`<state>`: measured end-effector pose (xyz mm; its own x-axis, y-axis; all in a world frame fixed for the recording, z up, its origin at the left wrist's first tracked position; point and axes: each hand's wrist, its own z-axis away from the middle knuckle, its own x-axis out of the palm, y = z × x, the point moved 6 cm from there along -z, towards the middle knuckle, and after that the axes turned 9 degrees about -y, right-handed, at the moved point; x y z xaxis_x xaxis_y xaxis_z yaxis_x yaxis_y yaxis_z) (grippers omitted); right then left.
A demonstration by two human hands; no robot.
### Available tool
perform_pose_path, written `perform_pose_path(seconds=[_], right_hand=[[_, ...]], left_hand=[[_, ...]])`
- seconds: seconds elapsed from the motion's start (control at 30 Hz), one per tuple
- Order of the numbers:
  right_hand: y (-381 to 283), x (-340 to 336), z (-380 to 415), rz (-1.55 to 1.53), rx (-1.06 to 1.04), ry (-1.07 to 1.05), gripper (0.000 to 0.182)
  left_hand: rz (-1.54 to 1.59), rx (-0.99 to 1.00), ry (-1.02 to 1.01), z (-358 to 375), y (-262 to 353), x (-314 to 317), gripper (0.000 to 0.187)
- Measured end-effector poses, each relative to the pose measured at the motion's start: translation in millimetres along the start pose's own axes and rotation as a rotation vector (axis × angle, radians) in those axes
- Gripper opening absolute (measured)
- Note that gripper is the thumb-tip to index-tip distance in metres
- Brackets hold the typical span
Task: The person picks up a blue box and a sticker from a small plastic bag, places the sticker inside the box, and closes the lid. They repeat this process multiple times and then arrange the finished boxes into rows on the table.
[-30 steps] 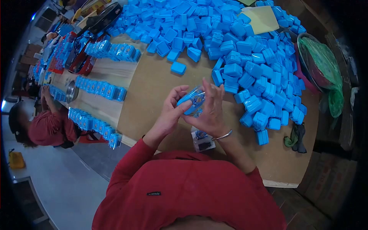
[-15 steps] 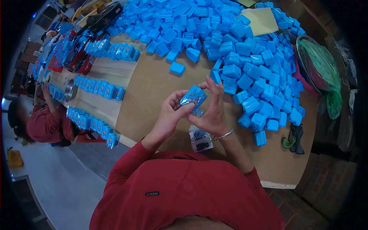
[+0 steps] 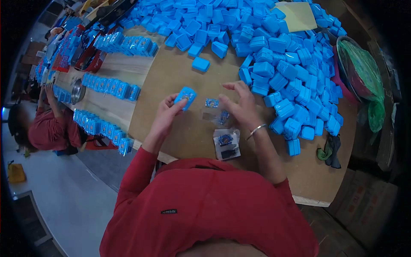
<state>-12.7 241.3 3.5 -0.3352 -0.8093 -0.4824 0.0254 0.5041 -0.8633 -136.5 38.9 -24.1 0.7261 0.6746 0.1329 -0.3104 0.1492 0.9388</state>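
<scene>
My left hand [image 3: 165, 118] pinches a small blue plastic box [image 3: 186, 98] with a colourful cartoon picture on its face. To the right of it, my right hand [image 3: 244, 107] is apart from the box, its thumb and fingers spread with nothing visible between them. Just left of that hand are a small printed sticker [image 3: 212, 103] and a clear sheet [image 3: 209, 115]; another printed piece [image 3: 224, 116] lies partly by the thumb. Closer to my body, a white packet [image 3: 227, 144] with blue print and a dark patch rests on the brown board.
A large heap of blue boxes [image 3: 265, 47] covers the far and right side, with a yellow sheet [image 3: 297, 17] on top. Rows of wrapped boxes [image 3: 105, 85] stand at left, near a metal bowl [image 3: 78, 91] and a co-worker [image 3: 53, 128]. Green plastic [image 3: 361, 73] hangs at right.
My hands have separated: the left has moved left with the blue box, and the right has opened away from it. The sticker and clear sheet on the board now show between them.
</scene>
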Motion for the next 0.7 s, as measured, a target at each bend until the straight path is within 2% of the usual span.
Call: perform_pose_path(seconds=[0.07, 0.17, 0.27, 0.37, 0.43, 0.47, 0.5, 0.57, 0.6, 0.63, 0.7], right_hand=[[51, 10, 0, 0.248, 0.211, -0.059, 0.032], [21, 16, -3, 0.401, 0.062, 0.025, 0.018], [18, 37, -8, 0.498, -0.009, -0.065, 0.014], [18, 37, -9, 0.364, -0.034, -0.091, 0.014], [-3, 27, -6, 0.246, -0.138, -0.039, 0.014], [-14, 20, -2, 0.188, -0.185, -0.017, 0.014], [-24, 14, 1, 0.202, -0.216, -0.023, 0.015], [-28, 4, 7, -0.124, -0.092, 0.073, 0.016], [-26, 0, 10, -0.288, -0.033, 0.124, 0.016], [-8, 6, 11, -0.509, 0.061, 0.101, 0.017], [13, 5, 14, -0.6, 0.172, 0.02, 0.016]], left_hand=[[-0.097, -0.098, 0.087, 0, -21, -42, 0.041], [-0.129, -0.223, 0.149, 10, -30, -65, 0.043], [-0.789, 0.132, 0.333, 8, -16, -79, 0.045], [-1.217, 0.591, 0.408, 34, 67, 4, 0.041], [-1.154, 0.643, 0.288, 24, 72, 40, 0.031], [-0.996, 0.573, 0.144, 15, 65, 44, 0.026], [-0.833, 0.488, 0.026, 6, 58, 48, 0.022], [-0.253, 0.132, -0.36, -17, 21, 58, 0.012], [-0.106, 0.196, -0.376, -17, 26, 68, 0.006], [-0.106, 0.2, -0.388, -20, 26, 74, 0.006], [-0.103, 0.2, -0.402, -25, 19, 79, 0.006]])
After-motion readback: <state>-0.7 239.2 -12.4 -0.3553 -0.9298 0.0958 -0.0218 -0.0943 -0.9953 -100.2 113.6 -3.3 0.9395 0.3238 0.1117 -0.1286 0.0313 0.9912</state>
